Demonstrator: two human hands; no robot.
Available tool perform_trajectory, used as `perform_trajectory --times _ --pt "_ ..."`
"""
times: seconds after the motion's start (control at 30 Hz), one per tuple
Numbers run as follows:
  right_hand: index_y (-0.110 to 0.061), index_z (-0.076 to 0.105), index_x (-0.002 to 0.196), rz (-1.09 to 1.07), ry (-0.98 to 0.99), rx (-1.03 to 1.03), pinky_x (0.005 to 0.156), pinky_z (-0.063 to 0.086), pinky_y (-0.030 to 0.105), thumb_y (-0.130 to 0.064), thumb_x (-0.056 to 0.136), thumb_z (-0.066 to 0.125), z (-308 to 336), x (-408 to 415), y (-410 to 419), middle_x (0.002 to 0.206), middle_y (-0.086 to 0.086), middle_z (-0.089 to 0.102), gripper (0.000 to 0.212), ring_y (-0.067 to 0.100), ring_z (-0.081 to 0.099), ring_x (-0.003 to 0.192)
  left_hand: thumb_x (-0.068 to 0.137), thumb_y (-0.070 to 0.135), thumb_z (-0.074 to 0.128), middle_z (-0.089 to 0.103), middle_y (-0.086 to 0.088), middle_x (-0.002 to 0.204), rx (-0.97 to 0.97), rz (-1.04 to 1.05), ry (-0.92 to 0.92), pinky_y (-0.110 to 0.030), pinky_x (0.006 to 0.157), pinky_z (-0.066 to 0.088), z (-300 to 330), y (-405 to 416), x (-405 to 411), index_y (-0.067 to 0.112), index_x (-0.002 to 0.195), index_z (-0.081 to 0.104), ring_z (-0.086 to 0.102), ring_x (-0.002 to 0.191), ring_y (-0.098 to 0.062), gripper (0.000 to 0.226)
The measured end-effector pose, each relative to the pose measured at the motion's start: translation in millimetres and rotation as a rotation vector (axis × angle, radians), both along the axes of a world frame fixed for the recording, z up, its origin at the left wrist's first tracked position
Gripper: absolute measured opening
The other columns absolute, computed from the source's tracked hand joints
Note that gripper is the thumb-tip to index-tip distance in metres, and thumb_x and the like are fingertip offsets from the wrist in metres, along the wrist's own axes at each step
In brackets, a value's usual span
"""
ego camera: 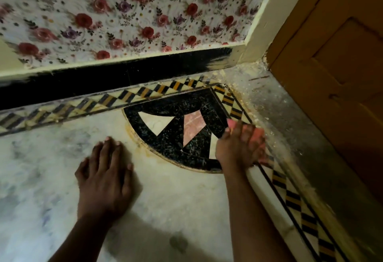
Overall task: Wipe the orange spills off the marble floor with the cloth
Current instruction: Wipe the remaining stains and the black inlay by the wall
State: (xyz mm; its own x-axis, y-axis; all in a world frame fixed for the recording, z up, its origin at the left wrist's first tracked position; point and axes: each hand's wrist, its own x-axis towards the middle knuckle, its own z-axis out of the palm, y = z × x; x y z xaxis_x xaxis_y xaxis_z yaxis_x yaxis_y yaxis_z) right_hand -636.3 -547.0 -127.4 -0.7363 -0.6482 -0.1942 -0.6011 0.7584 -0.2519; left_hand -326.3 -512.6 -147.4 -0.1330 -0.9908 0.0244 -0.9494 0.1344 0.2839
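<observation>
My right hand (238, 147) presses a pink cloth (258, 139) onto the patterned border of the marble floor (176, 195), at the right side of a black inlaid quarter-circle (172, 137). The cloth shows only at the hand's far and right edges; the hand covers the rest. Orange-yellow residue (145, 149) rims the curved edge of the inlay. My left hand (105, 176) lies flat on the pale marble to the left, fingers straight and holding nothing.
A black skirting (103, 81) runs under a floral-papered wall (124, 13) at the back. A brown wooden door (335, 64) stands at the right above a dusty grey threshold strip (290, 116). A checkered yellow-and-black border (294, 199) follows both walls.
</observation>
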Motion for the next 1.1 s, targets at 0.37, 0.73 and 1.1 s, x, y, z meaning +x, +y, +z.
perform_trajectory --times 0.37,0.73,1.1 --pt "-0.025 0.028 0.167 0.012 0.149 -0.015 0.129 0.015 0.063 -0.051 0.106 0.017 -17.4 -32.5 126.4 0.176 0.012 0.023 0.068 0.039 0.014 0.163 0.101 0.055 0.021 0.015 -0.010 0.176 0.029 0.015 0.040 -0.056 0.125 0.015 9.7 -0.4 -4.2 0.015 0.165 0.026 0.014 0.162 -0.031 0.076" --pt "-0.028 0.020 0.170 0.431 0.222 -0.005 0.129 0.020 0.061 -0.045 0.108 0.019 -29.5 -62.6 117.1 0.178 0.004 0.013 0.064 0.033 0.008 0.165 0.101 0.055 0.021 0.020 -0.012 0.175 0.010 0.019 0.061 -0.058 0.124 0.017 10.0 1.6 -4.5 0.014 0.163 0.030 0.018 0.161 -0.033 0.076" --pt "-0.037 0.003 0.169 0.228 0.015 0.048 0.131 -0.002 0.058 -0.056 0.111 0.018 0.7 -43.2 -63.4 0.180 -0.006 -0.005 0.063 0.031 -0.011 0.165 0.102 0.058 0.020 0.014 -0.004 0.177 -0.005 0.020 0.043 -0.052 0.125 0.014 3.7 1.1 -1.3 0.020 0.166 0.025 0.013 0.163 -0.026 0.075"
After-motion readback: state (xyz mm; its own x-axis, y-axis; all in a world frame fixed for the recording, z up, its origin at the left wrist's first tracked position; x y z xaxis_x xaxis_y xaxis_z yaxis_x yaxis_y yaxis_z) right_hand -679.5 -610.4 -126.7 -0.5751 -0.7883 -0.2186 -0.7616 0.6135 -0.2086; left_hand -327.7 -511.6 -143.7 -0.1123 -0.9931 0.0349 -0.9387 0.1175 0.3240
